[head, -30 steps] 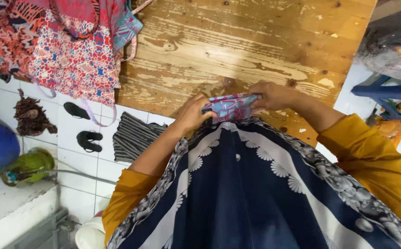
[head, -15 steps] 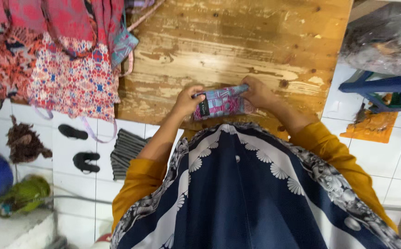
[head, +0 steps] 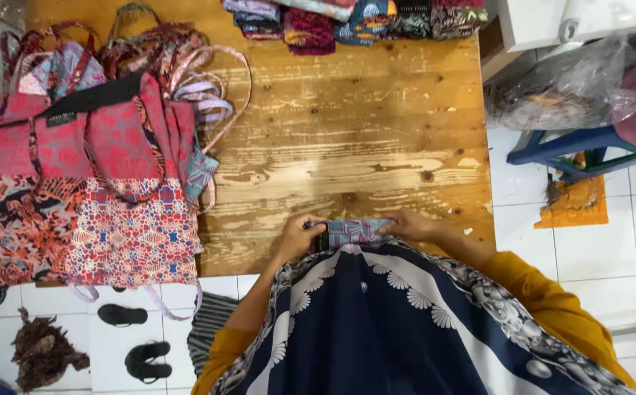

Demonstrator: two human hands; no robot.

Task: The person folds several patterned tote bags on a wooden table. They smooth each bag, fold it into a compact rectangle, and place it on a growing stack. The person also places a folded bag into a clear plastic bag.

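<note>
Both hands were down at the near edge of the worktop [head: 362, 124], working one small folded cloth [head: 352, 232] between them. The left hand [head: 300, 238] had its grip closed on the cloth's left end, fingers curled over the top and thumb tucked against it. The right hand [head: 413, 225] pinched the right end, fingers pressed flat on the patterned fabric. The cloth itself, pink and blue with a dark strip at its left end, lay stretched between the two hands, right at the worktop's edge and just above the dark blue scarf [head: 406, 329] draped down the person's front.

Off to the left, a heap of red and pink patterned bags [head: 91, 190] spread over the worktop's corner, straps [head: 208, 95] looping out across the wood. At the far edge sat a row of folded fabrics [head: 354, 18]. Down on the tiled floor [head: 610, 241] lay a pair of black sandals [head: 134, 338], and to the right stood a blue stool [head: 566, 150].
</note>
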